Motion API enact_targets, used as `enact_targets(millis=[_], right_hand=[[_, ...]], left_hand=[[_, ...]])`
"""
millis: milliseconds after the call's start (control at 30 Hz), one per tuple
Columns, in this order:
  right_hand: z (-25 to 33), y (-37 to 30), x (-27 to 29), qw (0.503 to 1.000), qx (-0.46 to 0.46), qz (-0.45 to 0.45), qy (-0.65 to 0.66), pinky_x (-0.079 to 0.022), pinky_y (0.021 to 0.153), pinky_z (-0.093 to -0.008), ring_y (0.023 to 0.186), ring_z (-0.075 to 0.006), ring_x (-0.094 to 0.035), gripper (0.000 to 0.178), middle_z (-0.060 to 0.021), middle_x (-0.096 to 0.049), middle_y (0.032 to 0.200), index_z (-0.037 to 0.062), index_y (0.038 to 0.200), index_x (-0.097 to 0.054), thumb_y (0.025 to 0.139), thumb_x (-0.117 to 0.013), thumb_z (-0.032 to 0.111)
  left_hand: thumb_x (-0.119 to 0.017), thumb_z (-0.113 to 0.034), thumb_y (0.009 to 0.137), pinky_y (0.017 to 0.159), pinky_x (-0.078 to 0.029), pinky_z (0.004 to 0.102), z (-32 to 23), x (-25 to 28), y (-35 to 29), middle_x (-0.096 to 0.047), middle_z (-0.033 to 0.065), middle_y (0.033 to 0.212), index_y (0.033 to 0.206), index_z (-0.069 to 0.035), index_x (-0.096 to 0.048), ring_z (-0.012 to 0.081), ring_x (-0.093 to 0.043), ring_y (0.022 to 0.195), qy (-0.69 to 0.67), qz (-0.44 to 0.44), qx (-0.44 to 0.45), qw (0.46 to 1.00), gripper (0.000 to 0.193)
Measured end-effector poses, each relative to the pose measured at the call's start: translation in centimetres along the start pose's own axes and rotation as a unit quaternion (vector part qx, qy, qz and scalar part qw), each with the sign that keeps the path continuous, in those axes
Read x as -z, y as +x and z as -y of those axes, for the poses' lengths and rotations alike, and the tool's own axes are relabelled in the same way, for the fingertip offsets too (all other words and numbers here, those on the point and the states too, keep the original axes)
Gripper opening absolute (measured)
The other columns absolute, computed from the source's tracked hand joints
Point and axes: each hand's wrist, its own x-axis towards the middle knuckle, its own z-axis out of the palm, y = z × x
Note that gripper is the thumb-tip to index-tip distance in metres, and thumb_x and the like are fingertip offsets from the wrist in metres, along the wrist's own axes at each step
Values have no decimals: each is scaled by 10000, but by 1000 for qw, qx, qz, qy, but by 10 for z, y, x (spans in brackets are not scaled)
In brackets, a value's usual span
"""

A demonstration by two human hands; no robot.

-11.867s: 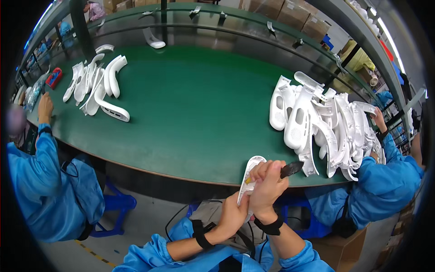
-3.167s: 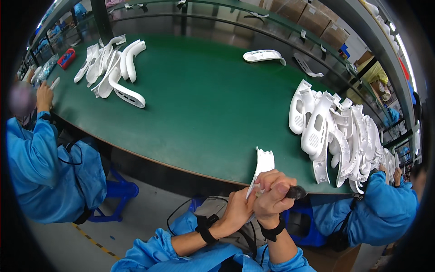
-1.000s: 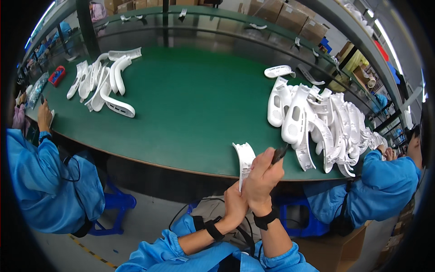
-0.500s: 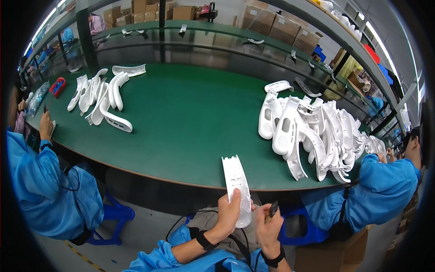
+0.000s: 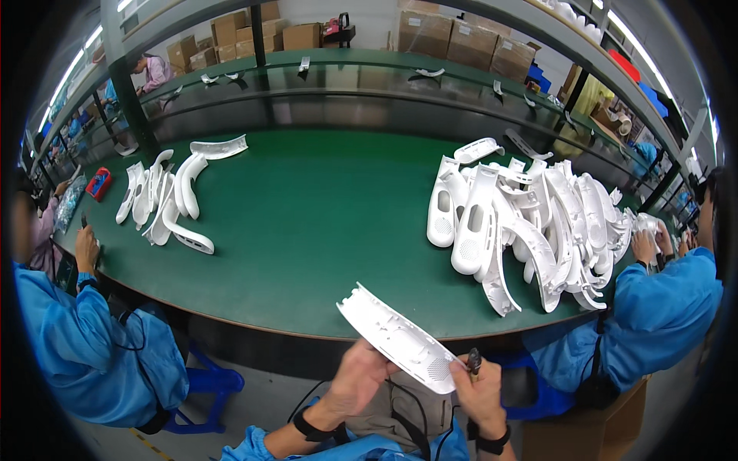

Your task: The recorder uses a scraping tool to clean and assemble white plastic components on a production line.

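A long, curved white plastic shell [image 5: 400, 338] is held at an angle just off the table's front edge, its ribbed hollow inside facing up and a perforated patch at its lower right end. My left hand [image 5: 360, 380] is against its underside, with the fingertips partly hidden behind it. Over the lower right end, the thumb of my right hand [image 5: 480, 393] presses on the rim. That same hand also keeps a short dark tool [image 5: 473, 363] in its curled fingers; its working end is not clear.
White shells lie in a large heap [image 5: 530, 223] at the right and a smaller group [image 5: 165, 196] at the left of the green table [image 5: 323, 223]. Co-workers in blue sit on both sides. A red bin [image 5: 98, 184] stands far left, and a raised shelf [image 5: 346, 100] runs along the back.
The shell has swung from nearly upright to a slant, its upper end going left. My left thumb has come off its inner face, and my right hand has come onto its lower end.
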Motion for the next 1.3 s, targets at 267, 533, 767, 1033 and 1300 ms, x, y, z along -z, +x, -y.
enact_targets(millis=[267, 533, 767, 1033, 1300], right_hand=[[7, 23, 26, 963, 221, 35, -149, -384, 451, -323, 510, -257, -502, 202, -89, -483, 596, 11, 808, -582, 619, -650, -5], [-5, 18, 22, 884, 420, -62, -198, -374, 471, -302, 541, -207, -494, 315, -50, -456, 618, 26, 886, -596, 572, -622, 36], [-8, 18, 21, 881, 425, -66, -198, -397, 484, -310, 551, -208, -502, 352, -55, -473, 653, 29, 938, -589, 588, -623, 48], [-8, 20, 19, 895, 396, -26, -205, -392, 478, -305, 547, -205, -495, 308, -52, -459, 632, 17, 898, -598, 591, -618, 40], [-8, 22, 13, 900, 379, -12, -216, -369, 464, -310, 527, -204, -475, 336, -50, -454, 614, 5, 852, -593, 521, -649, 9]], left_hand=[[-528, -190, 904, 935, -440, 427, -50, 8, -12, -526, 173, 1177, 1213, 19, -412, 267, -538, 1090, -14, -55, 27, 998, 391], [-661, -33, 788, 949, -430, 518, -46, 19, -12, -645, 162, 910, 866, -49, -590, 354, -544, 1079, -22, 73, 29, 997, 108], [-708, -54, 740, 921, -445, 544, -38, 30, -9, -641, 155, 835, 790, -56, -567, 357, -558, 1047, -7, 84, 11, 996, 150], [-687, 14, 741, 950, -436, 504, -33, 39, -9, -614, 154, 946, 825, -53, -576, 350, -548, 1068, -40, 57, 29, 997, 155], [-661, -20, 787, 939, -450, 461, -30, 44, -12, -593, 142, 961, 861, -45, -569, 331, -555, 1057, -32, 33, 25, 999, 121]])
